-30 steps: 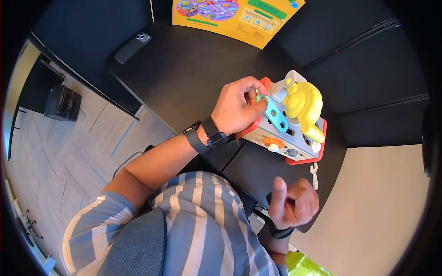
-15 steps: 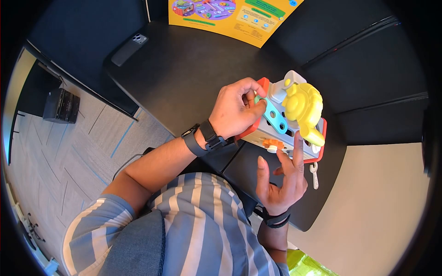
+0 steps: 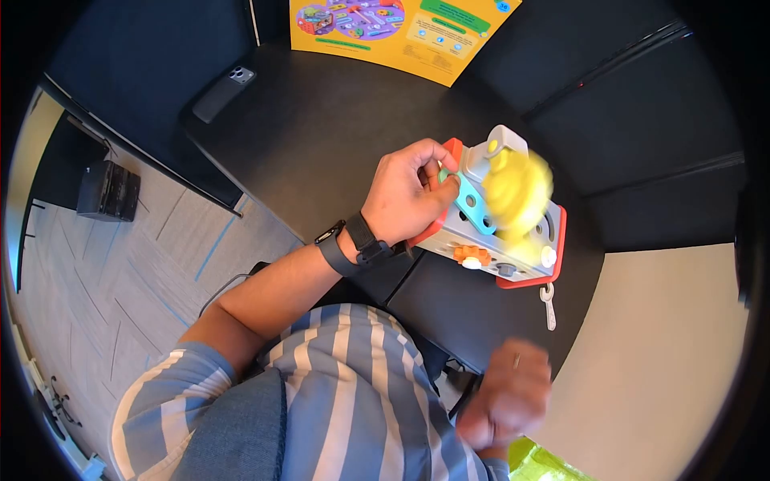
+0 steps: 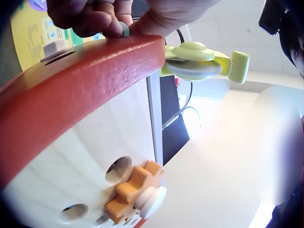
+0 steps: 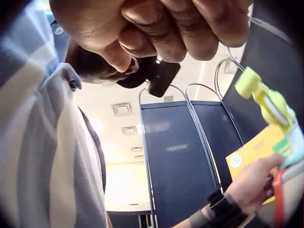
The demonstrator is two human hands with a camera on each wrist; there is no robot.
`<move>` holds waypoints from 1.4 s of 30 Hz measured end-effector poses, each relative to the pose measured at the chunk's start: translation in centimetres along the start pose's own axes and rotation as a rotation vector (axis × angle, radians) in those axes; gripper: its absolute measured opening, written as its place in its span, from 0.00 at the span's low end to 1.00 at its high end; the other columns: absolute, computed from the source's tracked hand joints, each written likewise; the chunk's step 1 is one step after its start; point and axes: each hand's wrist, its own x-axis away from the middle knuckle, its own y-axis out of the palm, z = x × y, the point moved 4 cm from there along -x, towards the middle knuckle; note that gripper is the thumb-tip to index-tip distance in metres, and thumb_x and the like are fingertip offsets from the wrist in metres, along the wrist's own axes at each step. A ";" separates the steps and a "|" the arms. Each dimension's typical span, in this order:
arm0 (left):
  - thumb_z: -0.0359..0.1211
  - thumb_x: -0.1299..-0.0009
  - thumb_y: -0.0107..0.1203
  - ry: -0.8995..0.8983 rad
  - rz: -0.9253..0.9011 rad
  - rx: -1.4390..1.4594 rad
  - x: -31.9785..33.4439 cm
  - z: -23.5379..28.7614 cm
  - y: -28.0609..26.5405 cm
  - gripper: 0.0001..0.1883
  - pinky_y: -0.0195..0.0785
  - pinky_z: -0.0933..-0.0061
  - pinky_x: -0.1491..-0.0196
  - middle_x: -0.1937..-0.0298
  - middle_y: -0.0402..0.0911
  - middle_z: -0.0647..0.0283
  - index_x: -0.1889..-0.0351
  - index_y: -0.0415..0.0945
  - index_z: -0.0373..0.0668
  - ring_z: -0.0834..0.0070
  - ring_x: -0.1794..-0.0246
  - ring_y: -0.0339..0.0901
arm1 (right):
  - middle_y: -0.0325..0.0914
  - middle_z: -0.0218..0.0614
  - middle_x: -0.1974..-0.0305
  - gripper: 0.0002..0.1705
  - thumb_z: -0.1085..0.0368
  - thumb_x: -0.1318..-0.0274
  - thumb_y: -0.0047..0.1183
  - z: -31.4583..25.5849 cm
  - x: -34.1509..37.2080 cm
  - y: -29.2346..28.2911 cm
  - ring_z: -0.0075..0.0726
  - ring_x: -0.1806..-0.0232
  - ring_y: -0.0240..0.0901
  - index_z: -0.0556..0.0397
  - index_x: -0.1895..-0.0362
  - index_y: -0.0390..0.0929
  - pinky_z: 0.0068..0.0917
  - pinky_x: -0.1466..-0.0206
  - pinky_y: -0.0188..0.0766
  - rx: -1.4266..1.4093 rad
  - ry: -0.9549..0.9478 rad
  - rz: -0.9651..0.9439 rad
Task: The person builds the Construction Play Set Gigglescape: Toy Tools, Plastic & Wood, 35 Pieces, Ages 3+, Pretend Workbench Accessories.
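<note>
In the head view the left hand (image 3: 407,192) pinches the upper end of a teal strip with holes (image 3: 471,202) on top of a toy box, beside its red edge (image 3: 564,228). A yellow piece (image 3: 517,192), blurred, hangs from a grey arm (image 3: 504,138) over the box. The right hand (image 3: 511,391), also blurred, is away from the box near the table edge, fingers curled. The right wrist view shows the curled fingers (image 5: 173,28) with nothing visible in them. The left wrist view shows an orange gear (image 4: 135,190) with a white knob (image 4: 153,203) on the box's side.
A yellow printed board (image 3: 401,36) stands at the back of the black table (image 3: 321,120). A phone (image 3: 224,94) lies near the table's left edge. A small white wrench (image 3: 548,307) is beside the box's near corner. Dark panels (image 3: 642,144) stand behind.
The right hand reached up to the box's yellow piece, then drew back toward the body and curled its fingers. The yellow piece now shows motion blur. The left hand keeps its grip on the strip.
</note>
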 end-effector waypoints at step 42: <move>0.26 0.26 0.68 -0.011 -0.002 -0.022 0.3 0.2 -0.1 0.06 0.61 0.85 0.70 0.76 0.75 0.78 0.56 0.82 0.40 0.94 0.76 0.68 | 0.85 0.56 0.38 0.27 0.49 0.48 0.83 5.2 -1.1 4.3 0.47 0.60 0.92 0.57 0.62 0.83 0.31 0.65 0.85 0.408 0.193 0.140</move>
